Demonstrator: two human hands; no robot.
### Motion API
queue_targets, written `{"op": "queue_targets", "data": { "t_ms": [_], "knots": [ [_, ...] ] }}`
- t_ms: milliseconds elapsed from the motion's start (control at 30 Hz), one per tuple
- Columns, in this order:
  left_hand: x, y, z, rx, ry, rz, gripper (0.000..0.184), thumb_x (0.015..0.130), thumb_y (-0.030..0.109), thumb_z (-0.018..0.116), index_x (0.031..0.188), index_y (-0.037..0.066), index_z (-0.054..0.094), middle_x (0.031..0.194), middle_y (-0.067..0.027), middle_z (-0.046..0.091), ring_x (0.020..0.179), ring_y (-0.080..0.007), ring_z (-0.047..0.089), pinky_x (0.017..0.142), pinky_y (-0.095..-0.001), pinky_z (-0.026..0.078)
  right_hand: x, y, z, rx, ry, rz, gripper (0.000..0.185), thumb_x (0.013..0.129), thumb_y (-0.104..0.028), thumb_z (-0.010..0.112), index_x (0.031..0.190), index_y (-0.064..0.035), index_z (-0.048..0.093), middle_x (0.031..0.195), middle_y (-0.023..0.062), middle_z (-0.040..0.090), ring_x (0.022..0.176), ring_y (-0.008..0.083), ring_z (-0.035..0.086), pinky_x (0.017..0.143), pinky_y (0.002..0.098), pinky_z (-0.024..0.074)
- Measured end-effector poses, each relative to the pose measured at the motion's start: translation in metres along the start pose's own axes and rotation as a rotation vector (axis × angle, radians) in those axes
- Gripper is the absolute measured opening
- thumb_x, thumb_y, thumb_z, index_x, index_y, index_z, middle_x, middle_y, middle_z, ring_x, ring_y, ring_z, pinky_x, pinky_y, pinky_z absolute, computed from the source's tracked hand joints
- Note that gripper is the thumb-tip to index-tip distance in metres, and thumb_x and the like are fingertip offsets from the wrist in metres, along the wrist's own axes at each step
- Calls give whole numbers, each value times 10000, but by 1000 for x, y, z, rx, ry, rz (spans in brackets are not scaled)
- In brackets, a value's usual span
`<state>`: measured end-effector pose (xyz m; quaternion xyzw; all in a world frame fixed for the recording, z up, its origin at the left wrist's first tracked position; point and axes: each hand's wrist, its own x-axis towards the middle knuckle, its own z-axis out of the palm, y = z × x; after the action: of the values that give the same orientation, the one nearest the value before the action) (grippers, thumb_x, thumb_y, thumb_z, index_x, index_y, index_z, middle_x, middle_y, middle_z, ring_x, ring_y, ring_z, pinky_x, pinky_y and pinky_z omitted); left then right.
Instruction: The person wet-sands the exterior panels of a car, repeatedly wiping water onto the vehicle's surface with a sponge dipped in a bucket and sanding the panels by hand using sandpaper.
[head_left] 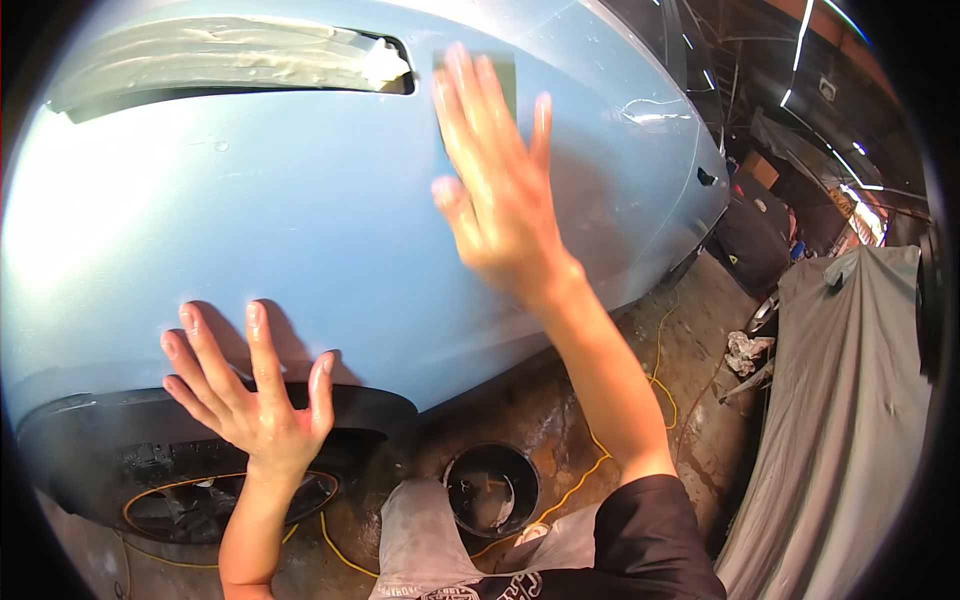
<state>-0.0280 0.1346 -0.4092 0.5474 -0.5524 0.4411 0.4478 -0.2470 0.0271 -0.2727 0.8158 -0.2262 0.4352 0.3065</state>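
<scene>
A light blue car body panel (300,220), wet in places, fills the upper left of the head view. My right hand (490,170) lies over a dark green-grey sheet, apparently sandpaper (505,80), against the panel. Its fingers are stretched out flat, with the thumb and little finger apart from the others. Below and to the left, my left hand (255,400) rests with spread fingers on the panel just above the wheel arch (370,402), holding nothing. A slot-like opening in the panel, covered with wrinkled pale masking material (220,55), is left of my right hand.
A black bucket (490,490) with liquid stands on the wet floor by my legs. Around it runs a yellow cord (575,485). Grey cloth (840,400) hangs at the right, and clutter with a dark bag (750,240) lies beyond the car's end.
</scene>
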Motion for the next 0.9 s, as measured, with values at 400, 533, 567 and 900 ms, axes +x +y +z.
{"op": "queue_targets", "data": {
  "t_ms": [400,533,567,900],
  "knots": [
    [-1,1,-8,-104,-78,-63,659,861,405,673,1437,124,516,1564,-287,270,1477,-463,169,1183,-549,-1,-30,-37,15,-6,29,113,617,936,-254,534,1483,-3,400,1581,180,313,1470,322,290,1138,659,5],
    [1,3,-10,-111,-83,-87,661,847,375,692,1436,130,519,1564,-282,276,1480,-460,166,1183,-549,-3,22,-23,13,23,74,116,637,927,-227,569,1502,-32,377,1603,148,278,1481,318,261,1137,657,27],
    [1,3,-10,-120,-88,-89,655,849,372,691,1436,134,521,1566,-278,277,1481,-456,167,1183,-547,-2,24,-24,14,51,101,113,636,931,-225,575,1505,-39,373,1607,142,272,1483,318,254,1136,659,28],
    [-3,-10,-17,-64,-122,3,682,861,332,705,1473,142,471,1590,-224,264,1482,-423,207,1169,-568,132,30,-23,12,-14,87,167,625,994,-320,482,1514,-10,326,1623,150,217,1506,348,166,1159,639,39]
  ]
}}
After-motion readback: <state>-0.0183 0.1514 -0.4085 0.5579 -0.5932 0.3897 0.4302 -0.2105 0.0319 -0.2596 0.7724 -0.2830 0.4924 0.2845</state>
